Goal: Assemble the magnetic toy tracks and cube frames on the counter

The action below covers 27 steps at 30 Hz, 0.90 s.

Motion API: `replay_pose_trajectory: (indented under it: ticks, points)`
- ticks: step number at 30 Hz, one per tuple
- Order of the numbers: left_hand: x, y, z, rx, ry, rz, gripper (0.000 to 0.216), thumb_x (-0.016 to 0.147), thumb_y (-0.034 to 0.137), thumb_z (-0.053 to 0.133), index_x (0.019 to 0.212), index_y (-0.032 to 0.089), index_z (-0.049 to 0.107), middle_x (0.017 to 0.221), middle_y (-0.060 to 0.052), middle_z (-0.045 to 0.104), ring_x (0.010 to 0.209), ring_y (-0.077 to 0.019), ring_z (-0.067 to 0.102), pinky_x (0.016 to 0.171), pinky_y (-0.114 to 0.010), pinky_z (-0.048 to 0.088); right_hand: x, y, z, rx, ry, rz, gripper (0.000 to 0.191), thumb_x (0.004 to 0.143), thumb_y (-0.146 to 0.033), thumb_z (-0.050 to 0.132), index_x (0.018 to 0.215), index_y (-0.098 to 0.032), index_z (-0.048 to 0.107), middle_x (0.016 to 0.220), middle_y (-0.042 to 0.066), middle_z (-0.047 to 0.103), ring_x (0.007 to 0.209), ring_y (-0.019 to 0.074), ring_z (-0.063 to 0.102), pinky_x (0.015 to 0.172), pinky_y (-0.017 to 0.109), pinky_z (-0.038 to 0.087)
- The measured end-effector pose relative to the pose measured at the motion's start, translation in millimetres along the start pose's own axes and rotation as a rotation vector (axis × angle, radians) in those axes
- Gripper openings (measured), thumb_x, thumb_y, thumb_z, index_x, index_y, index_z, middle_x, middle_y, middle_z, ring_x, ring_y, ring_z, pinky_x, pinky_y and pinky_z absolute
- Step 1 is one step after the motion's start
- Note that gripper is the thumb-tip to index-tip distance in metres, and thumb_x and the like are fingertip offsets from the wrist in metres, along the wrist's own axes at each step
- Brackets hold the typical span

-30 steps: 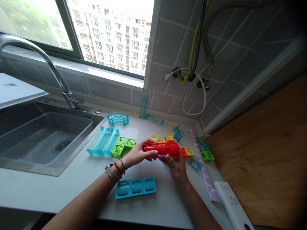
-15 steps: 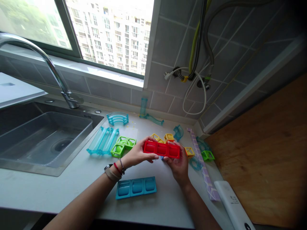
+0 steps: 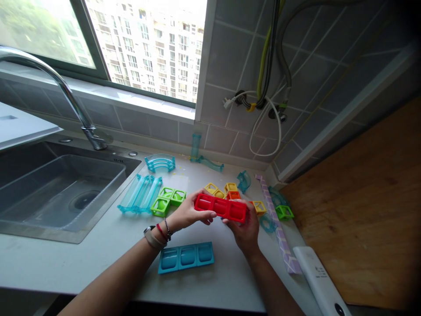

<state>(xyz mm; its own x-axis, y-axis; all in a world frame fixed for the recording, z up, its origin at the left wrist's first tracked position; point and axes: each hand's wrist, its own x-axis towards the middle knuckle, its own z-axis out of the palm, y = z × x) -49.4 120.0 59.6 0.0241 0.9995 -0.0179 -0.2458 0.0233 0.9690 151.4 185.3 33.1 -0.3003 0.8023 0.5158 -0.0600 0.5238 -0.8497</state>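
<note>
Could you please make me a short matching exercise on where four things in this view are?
1. red three-window plastic block
2. blue three-window plastic block
3. curved chrome metal faucet
4. purple-and-white patterned flat strip

A. at the back of the grey metal sink
B. to the right of both hands
C. gripped by the left hand and right hand
D. on the pale counter, between the forearms

Right pairs: 1-C, 2-D, 3-A, 4-B
</note>
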Motion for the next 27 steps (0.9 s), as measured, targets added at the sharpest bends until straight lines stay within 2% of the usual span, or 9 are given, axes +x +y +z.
replay_pose_trajectory:
  ticks: [3, 7, 12, 17, 22, 24, 27]
  points:
    - [0.8, -0.6, -0.4, 0.023, 0.003, 0.011, 0.052, 0.068, 0.03, 0.087, 0.106, 0.017, 0.055, 0.094, -0.008, 0.071, 0.077, -0.022, 0.071, 0.063, -0.033, 0.06, 0.4, -3.0, 0.6, 0.01, 0.023, 0.085, 0.057, 0.068, -0.038, 0.088, 0.115, -0.025, 0.058, 0.11, 0.007, 0.068, 0.101, 0.0266, 0.068, 0.085, 0.039, 0.058]
    - [0.8, -1.2, 0.4, 0.079, 0.039, 0.094, 0.054, 0.063, 0.024, 0.09, 0.107, 0.015, 0.06, 0.105, -0.01, 0.071, 0.097, -0.0243, 0.07, 0.083, -0.035, 0.059, 1.5, -6.1, 2.1, 0.061, 0.04, 0.208, 0.05, 0.075, -0.045, 0.081, 0.114, -0.024, 0.059, 0.108, 0.009, 0.069, 0.099, 0.0276, 0.068, 0.083, 0.04, 0.059]
    - [1.2, -3.8, 3.8, 0.104, 0.099, 0.039, 0.048, 0.067, 0.03, 0.088, 0.105, 0.014, 0.062, 0.095, -0.009, 0.073, 0.083, -0.0203, 0.07, 0.07, -0.029, 0.059, 0.1, -5.9, 5.2, 0.038, 0.078, 0.27, 0.05, 0.075, -0.047, 0.079, 0.113, -0.022, 0.059, 0.108, 0.009, 0.07, 0.1, 0.028, 0.068, 0.082, 0.039, 0.059]
    - [3.8, -7.7, 5.9, 0.045, 0.133, -0.051, 0.051, 0.069, 0.038, 0.087, 0.105, 0.011, 0.064, 0.095, -0.011, 0.072, 0.079, -0.0208, 0.07, 0.066, -0.031, 0.061, -0.9, -4.0, 6.9, 0.013, 0.121, 0.267, 0.054, 0.071, -0.045, 0.083, 0.114, -0.021, 0.059, 0.114, 0.01, 0.067, 0.105, 0.029, 0.066, 0.083, 0.038, 0.059]
    - [4.7, -8.4, 3.5, 0.032, 0.14, -0.048, 0.052, 0.069, 0.041, 0.086, 0.106, 0.013, 0.062, 0.098, -0.01, 0.071, 0.085, -0.0228, 0.07, 0.067, -0.032, 0.062, 0.3, -0.6, 8.7, 0.184, 0.041, 0.449, 0.055, 0.077, -0.05, 0.077, 0.12, -0.022, 0.057, 0.118, 0.011, 0.067, 0.1, 0.0294, 0.068, 0.066, 0.036, 0.063]
    - [5.2, -8.9, 2.7, 0.029, 0.147, -0.064, 0.052, 0.07, 0.044, 0.084, 0.106, 0.014, 0.061, 0.097, -0.01, 0.071, 0.084, -0.0228, 0.071, 0.065, -0.032, 0.062, 0.6, -0.3, 8.6, 0.203, 0.026, 0.457, 0.056, 0.077, -0.049, 0.078, 0.121, -0.022, 0.058, 0.121, 0.011, 0.066, 0.104, 0.03, 0.068, 0.071, 0.038, 0.064]
    - [5.9, -9.4, 2.7, 0.02, 0.152, -0.071, 0.052, 0.071, 0.047, 0.083, 0.105, 0.015, 0.06, 0.097, -0.01, 0.07, 0.084, -0.0238, 0.071, 0.063, -0.033, 0.062, 1.3, -2.7, 7.7, 0.176, 0.035, 0.41, 0.063, 0.075, -0.044, 0.081, 0.13, -0.024, 0.056, 0.135, 0.011, 0.06, 0.116, 0.03, 0.063, 0.09, 0.042, 0.06]
